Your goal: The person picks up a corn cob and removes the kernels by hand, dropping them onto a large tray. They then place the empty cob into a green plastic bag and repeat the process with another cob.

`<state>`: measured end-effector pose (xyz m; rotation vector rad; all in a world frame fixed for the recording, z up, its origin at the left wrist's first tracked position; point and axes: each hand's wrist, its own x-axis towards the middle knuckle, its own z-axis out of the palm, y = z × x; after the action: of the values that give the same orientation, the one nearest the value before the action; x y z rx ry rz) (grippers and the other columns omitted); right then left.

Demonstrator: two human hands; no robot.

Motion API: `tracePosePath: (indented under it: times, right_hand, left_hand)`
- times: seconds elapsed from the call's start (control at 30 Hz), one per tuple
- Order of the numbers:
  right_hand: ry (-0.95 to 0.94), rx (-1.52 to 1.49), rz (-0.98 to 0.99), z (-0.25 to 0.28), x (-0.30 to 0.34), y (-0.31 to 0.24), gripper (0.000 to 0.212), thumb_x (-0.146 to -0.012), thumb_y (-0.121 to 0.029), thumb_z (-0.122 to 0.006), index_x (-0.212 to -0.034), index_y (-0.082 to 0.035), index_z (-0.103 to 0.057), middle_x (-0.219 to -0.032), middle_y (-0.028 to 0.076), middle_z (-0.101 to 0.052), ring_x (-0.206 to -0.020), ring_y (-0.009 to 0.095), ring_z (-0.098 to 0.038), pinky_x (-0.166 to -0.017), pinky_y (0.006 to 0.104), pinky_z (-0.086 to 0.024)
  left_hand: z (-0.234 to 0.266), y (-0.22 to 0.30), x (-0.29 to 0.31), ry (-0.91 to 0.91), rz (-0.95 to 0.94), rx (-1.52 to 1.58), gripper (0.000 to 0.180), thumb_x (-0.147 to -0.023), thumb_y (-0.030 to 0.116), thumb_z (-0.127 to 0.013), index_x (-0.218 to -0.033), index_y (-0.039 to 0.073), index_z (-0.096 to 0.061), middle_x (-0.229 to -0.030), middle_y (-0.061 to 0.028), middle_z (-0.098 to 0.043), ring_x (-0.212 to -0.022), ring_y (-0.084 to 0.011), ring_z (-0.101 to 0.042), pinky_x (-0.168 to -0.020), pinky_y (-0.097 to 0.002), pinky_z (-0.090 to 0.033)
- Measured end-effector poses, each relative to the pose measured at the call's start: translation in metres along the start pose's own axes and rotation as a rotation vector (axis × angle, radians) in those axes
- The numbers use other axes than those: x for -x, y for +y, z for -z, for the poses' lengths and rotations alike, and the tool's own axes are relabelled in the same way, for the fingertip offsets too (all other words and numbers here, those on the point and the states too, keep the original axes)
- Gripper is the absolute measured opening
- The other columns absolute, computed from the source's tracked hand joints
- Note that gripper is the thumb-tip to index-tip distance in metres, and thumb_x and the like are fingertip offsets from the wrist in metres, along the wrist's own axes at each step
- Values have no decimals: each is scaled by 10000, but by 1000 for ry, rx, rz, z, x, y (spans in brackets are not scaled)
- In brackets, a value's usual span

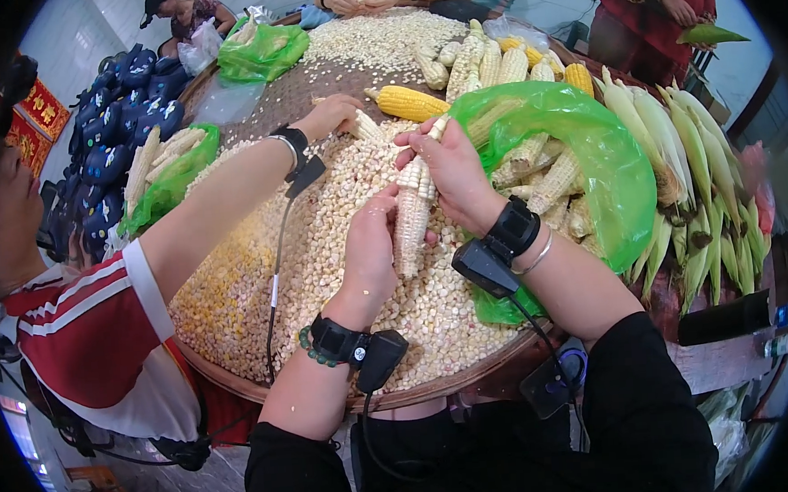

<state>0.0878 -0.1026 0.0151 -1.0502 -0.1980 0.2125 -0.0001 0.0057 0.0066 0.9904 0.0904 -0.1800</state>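
Note:
Both my hands grip one partly stripped corn cob [414, 231], tilted over a wide round basket tray [421, 390]. My left hand [374, 247] closes on the lower side of the cob, where the kernels are gone. Higher up, where pale kernels still sit in rows, my right hand [451, 172] is wrapped round it. Loose whitish kernels [323, 259] spread thickly beneath, mixed with yellow ones at the left. Just beyond my hands lies a yellow corn cob [410, 102]. Beside it, a co-worker's hand [330, 117] from the left touches another pale cob [368, 127].
A green plastic bag [620, 187] full of stripped cobs stands right of my hands. Unshelled white cobs [466, 61] are piled behind it. Husked corn ears [677, 156] lie at the right. Another person's hands [365, 0] work at the far rim. Cables hang from my wrists.

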Motion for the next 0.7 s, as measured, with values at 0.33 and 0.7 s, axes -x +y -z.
tracePosePath:
  times: [0.33,0.7]
  right_hand:
    - [-18,60,60,2,-4,8,192,-887,-35,-500,-987,-54,-337,-951,148,-572,-751,166,-595,-632,279,-489]
    - [-51,26,56,2,-2,-1,147,-895,-19,-456,-993,-64,-357,-964,130,-571,-726,141,-582,-576,267,-501]
  left_hand:
    - [9,-14,-10,173,-285,-674,359,-940,247,-529,-1168,-27,-487,-941,-57,-574,-715,-117,-575,-616,-240,-493]
    - [-5,-4,2,26,-187,-383,238,-947,194,-490,-1038,-24,-511,-815,-66,-581,-611,-151,-603,-533,-257,-497]
